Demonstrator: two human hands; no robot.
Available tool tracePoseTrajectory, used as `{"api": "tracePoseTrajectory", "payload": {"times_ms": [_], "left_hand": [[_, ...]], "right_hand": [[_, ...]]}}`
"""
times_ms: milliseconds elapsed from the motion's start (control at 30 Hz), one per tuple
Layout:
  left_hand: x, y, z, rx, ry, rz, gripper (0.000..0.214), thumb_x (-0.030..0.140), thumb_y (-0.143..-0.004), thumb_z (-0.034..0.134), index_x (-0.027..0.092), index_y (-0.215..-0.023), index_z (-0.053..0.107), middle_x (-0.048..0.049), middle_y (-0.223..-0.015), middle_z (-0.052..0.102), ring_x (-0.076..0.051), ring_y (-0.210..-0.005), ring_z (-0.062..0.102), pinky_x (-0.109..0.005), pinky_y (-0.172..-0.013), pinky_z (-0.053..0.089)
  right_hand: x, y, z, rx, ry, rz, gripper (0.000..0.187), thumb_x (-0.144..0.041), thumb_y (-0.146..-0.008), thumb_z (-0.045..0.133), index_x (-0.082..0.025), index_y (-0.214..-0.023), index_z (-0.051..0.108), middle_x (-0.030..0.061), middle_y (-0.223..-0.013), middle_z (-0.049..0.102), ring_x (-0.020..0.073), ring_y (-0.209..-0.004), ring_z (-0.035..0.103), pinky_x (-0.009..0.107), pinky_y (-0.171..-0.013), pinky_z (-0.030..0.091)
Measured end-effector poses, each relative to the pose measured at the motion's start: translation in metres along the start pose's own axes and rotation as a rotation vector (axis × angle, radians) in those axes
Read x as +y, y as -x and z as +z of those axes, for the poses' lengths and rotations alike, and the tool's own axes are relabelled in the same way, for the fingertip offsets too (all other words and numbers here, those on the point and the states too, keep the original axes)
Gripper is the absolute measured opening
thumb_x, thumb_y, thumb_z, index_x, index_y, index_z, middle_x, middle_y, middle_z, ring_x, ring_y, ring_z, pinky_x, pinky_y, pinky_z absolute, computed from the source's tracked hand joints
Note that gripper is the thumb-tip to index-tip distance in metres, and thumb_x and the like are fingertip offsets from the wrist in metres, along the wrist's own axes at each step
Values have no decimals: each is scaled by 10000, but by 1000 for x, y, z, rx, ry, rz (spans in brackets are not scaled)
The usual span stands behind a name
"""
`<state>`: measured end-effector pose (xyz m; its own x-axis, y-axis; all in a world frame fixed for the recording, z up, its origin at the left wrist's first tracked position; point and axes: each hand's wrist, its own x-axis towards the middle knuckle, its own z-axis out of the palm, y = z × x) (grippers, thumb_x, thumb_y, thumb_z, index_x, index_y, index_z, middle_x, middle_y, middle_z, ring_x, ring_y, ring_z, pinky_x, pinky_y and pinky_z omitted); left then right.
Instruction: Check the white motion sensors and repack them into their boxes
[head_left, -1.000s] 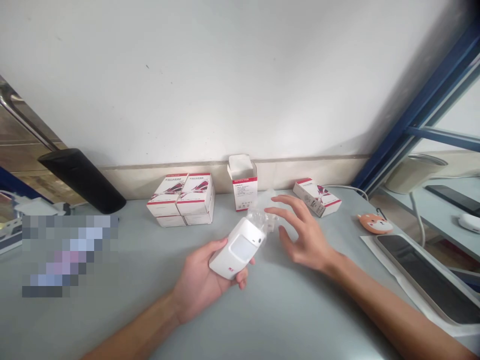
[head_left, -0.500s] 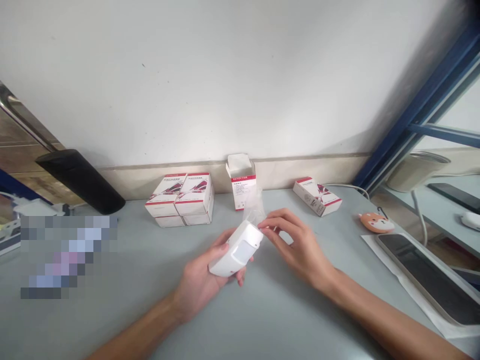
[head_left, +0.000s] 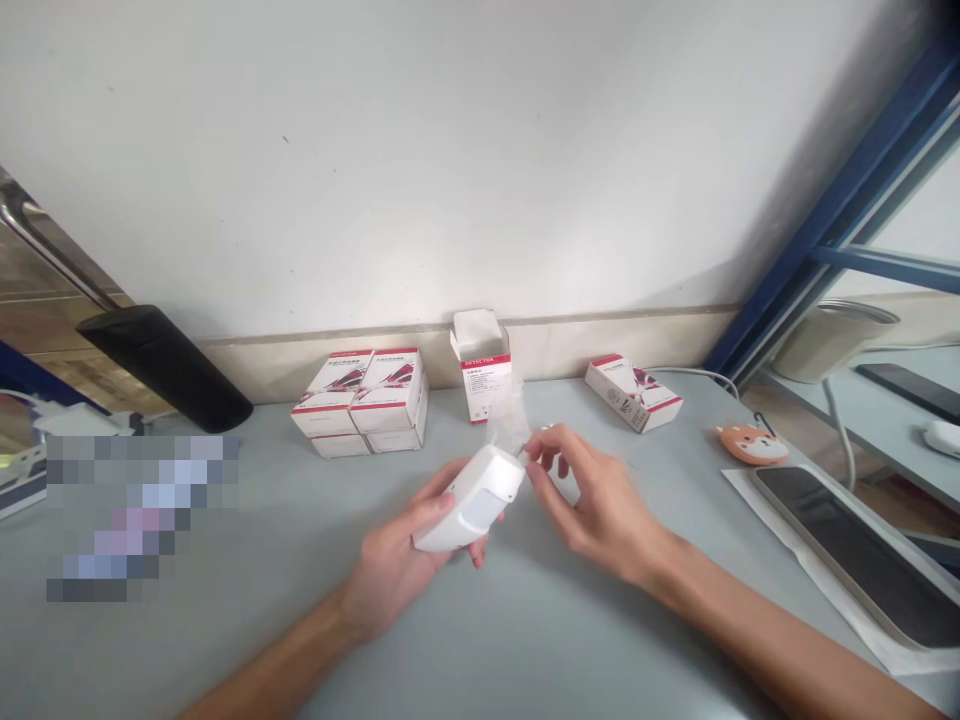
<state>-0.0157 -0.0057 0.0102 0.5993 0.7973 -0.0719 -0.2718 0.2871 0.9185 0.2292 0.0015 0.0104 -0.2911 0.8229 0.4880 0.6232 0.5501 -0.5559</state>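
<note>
My left hand [head_left: 401, 555] is wrapped round a white motion detector [head_left: 471, 505], tilted with its upper end to the right and its pale sensor window facing up. At that upper end, my right hand [head_left: 592, 500] is closed in a pinch of thumb and forefinger. Something small and thin seems to be between these fingertips, too small to name. Just behind the detector lies a clear plastic bag [head_left: 508, 420], partly hidden by it. An opened white and red detector box [head_left: 486, 388] stands upright behind the bag, its flap raised.
Several closed detector boxes [head_left: 360, 400] are stacked at back left, and another box [head_left: 635, 393] lies at back right. On the right are an orange animal-shaped case [head_left: 752, 444] and a phone [head_left: 855, 550] on white paper. A black padded armrest [head_left: 165, 365] juts in from the left.
My right fingertips have drawn slightly away from the detector's upper end, to the right. The detector has shifted a little left in my left hand's hold.
</note>
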Motion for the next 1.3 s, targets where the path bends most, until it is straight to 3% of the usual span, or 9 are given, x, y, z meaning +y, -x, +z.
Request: {"api": "tracePoseTrajectory", "payload": {"times_ms": [167,300,400,500,700,900,1033,1167,1300], "left_hand": [[1,2,1,1,-47,0,471,438,-1028,446,221,-1421,586,-113,-1160,637,-221,-844,580,-399,-852,433],[1,5,4,86,-248,-31,525,480,-999,584,335,-1498,506,-87,-1354,587,-254,-1045,571,-392,-909,460],[-4,6,6,135,-307,-88,569,510,-1014,576,395,-1550,426,-59,-1352,585,-239,-1041,583,-404,-952,454],[-8,5,6,173,-272,-90,535,547,-1034,519,365,-1534,463,-54,-1256,620,-218,-948,593,-412,-927,460],[-8,4,7,176,-296,-98,501,529,-1034,544,345,-1498,500,-43,-1195,638,-218,-979,589,-402,-945,446],[-9,0,13,174,2,-45,507,501,-1049,494,283,-1506,461,-39,-1014,621,-203,-816,592,-397,-845,449],[-3,-3,15,156,196,-38,449,443,-1064,448,217,-1447,509,-59,-991,624,-211,-783,587,-401,-801,455],[2,-4,17,167,282,-47,374,407,-1058,458,200,-1363,522,-66,-984,639,-211,-762,590,-397,-788,451],[1,-2,16,166,264,-22,281,411,-1058,471,258,-1294,474,-53,-998,661,-218,-767,621,-394,-794,453]], "right_hand": [[4,2,4,77,20,21,259,-202,-1020,523,-286,-1265,526,11,-988,714,160,-771,646,274,-596,475],[6,2,7,144,-32,36,287,-209,-1032,537,-310,-1300,559,5,-978,703,144,-745,632,248,-557,475],[4,2,8,179,-62,-93,264,-169,-1038,536,-291,-1270,571,13,-971,709,148,-795,643,262,-663,526],[0,3,8,179,-49,-234,262,-130,-1040,537,-276,-1255,570,29,-997,721,157,-823,648,291,-736,541],[-2,3,10,184,-136,-263,327,-82,-1026,550,-263,-1298,562,46,-1067,699,145,-864,658,269,-751,551],[0,1,10,126,-104,-347,369,-56,-1016,537,-252,-1328,551,55,-1058,699,162,-896,681,283,-762,558],[-3,4,11,41,-116,-290,372,-76,-1027,496,-275,-1339,538,57,-1050,700,180,-887,682,310,-741,560],[-4,6,11,28,-202,-191,345,-101,-1019,517,-296,-1301,558,44,-1043,704,186,-902,677,345,-804,580],[-7,6,9,4,-242,-248,370,-87,-1006,536,-296,-1311,555,48,-1080,720,192,-945,676,353,-830,569]]}}
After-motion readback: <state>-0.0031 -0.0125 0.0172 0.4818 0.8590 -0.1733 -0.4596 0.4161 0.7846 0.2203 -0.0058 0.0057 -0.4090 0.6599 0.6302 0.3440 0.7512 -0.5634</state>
